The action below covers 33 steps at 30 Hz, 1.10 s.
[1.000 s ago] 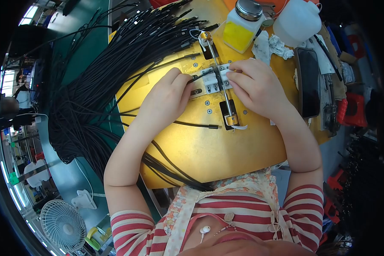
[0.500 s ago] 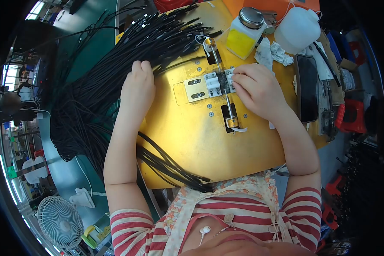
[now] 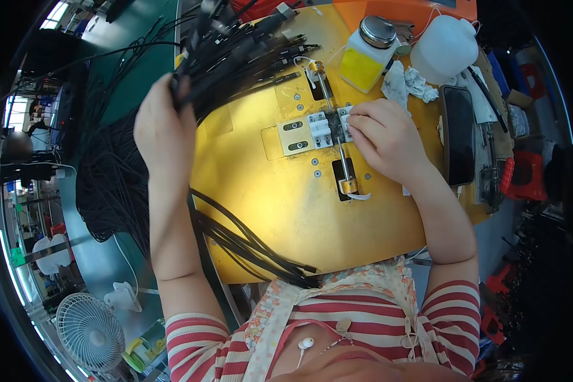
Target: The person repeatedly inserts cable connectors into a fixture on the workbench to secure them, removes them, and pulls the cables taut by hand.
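A large bundle of black cables (image 3: pixel 235 63) with plug ends lies over the upper left of the yellow work plate (image 3: pixel 267 216). My left hand (image 3: pixel 165 130) is closed around some of these cables, which are lifted and blurred at their upper ends. In the middle of the plate sits a metal fixture (image 3: pixel 296 135) with white blocks and two thin rods. At its right-hand white block, my right hand (image 3: pixel 388 137) has its fingers pinched together; whatever is between them is hidden. Several more cables (image 3: pixel 254 245) reach across the plate's near left edge.
A jar of yellow contents (image 3: pixel 365 54) with a metal lid and a white plastic bottle (image 3: pixel 444 48) stand at the back right. Crumpled tissue (image 3: pixel 419 83) and a dark phone (image 3: pixel 457 134) lie nearby. A white fan (image 3: pixel 90 331) is at lower left.
My left hand has moved left and slightly up, and part of the cable bundle has risen with it. My right hand stays by the fixture, almost unmoved.
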Motion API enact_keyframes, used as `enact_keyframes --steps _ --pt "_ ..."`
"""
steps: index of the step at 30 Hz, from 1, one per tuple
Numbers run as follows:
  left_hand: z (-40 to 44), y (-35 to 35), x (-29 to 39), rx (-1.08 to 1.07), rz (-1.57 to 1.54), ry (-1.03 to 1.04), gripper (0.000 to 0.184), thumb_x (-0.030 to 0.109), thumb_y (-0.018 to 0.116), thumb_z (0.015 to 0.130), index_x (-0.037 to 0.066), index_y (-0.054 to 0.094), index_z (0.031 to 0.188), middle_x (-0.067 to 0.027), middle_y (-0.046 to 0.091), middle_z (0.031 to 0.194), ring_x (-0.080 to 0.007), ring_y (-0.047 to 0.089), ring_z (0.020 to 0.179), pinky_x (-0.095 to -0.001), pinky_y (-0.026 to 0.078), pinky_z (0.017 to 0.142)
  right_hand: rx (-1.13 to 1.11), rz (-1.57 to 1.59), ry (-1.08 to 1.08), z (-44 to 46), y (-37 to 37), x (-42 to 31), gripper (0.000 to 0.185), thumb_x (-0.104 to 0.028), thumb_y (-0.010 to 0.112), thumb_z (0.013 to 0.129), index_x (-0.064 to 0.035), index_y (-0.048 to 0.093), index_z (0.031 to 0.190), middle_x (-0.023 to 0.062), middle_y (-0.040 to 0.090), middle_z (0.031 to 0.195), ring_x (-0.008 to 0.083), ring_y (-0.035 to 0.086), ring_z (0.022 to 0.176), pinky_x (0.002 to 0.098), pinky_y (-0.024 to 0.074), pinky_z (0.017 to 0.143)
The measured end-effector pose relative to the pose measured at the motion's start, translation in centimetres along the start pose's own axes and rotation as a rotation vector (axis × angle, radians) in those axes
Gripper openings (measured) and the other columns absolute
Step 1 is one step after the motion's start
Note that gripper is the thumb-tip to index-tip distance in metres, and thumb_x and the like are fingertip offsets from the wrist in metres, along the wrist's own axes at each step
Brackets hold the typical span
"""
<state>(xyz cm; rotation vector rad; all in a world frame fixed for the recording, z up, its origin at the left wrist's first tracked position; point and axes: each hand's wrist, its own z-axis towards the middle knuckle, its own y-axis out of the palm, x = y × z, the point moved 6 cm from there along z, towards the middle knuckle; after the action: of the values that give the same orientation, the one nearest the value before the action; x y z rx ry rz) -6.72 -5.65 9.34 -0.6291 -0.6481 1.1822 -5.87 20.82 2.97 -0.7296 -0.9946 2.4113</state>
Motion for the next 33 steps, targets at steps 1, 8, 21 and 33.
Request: enact_keyframes --steps 1,8,21,33 --pt "-0.3 -0.2 1.4 -0.003 -0.027 0.052 0.031 -0.004 0.062 0.074 0.005 0.06 0.103 -0.0107 0.063 0.085 -0.0302 0.063 0.082 -0.0366 0.051 0.07 0.017 0.009 0.0 0.1 -0.2 -0.1 0.011 -0.005 0.069 0.074 -0.0024 0.062 0.082 0.0077 0.062 0.086 0.0248 0.059 0.078 0.0362 0.0468 0.072" --pt "-4.2 0.8 9.8 -0.163 -0.403 0.503 0.024 0.011 0.068 0.073 0.004 0.062 0.094 -0.0043 0.059 0.073 -0.0175 0.059 0.06 -0.0284 0.044 0.051 0.002 0.451 0.122 -0.1 -0.1 -0.9 0.045 0.001 0.071 0.068 -0.0065 0.064 0.112 0.007 0.062 0.085 0.0236 0.059 0.074 0.0334 0.047 0.066" --pt "-4.1 2.3 8.5 -0.087 -0.436 0.61 0.029 0.02 0.076 0.073 0.005 0.059 0.092 -0.0031 0.053 0.063 -0.0179 0.053 0.05 -0.0294 0.038 0.044 0.293 0.827 -0.125 -1.1 -3.6 -1.9 0.042 -0.03 0.056 0.091 0.0044 0.058 0.115 0.0121 0.061 0.084 0.0208 0.054 0.069 0.0317 0.0438 0.06" --pt "-5.8 2.1 9.6 -0.103 -0.542 0.818 0.028 0.014 0.075 0.071 0.003 0.06 0.091 -0.0024 0.058 0.066 -0.0154 0.053 0.052 -0.0267 0.039 0.045 0.115 0.411 -0.201 -0.4 -0.9 -4.7 0.039 -0.035 0.05 0.093 -0.0011 0.062 0.109 0.0115 0.06 0.087 0.0297 0.055 0.078 0.0368 0.0418 0.07"
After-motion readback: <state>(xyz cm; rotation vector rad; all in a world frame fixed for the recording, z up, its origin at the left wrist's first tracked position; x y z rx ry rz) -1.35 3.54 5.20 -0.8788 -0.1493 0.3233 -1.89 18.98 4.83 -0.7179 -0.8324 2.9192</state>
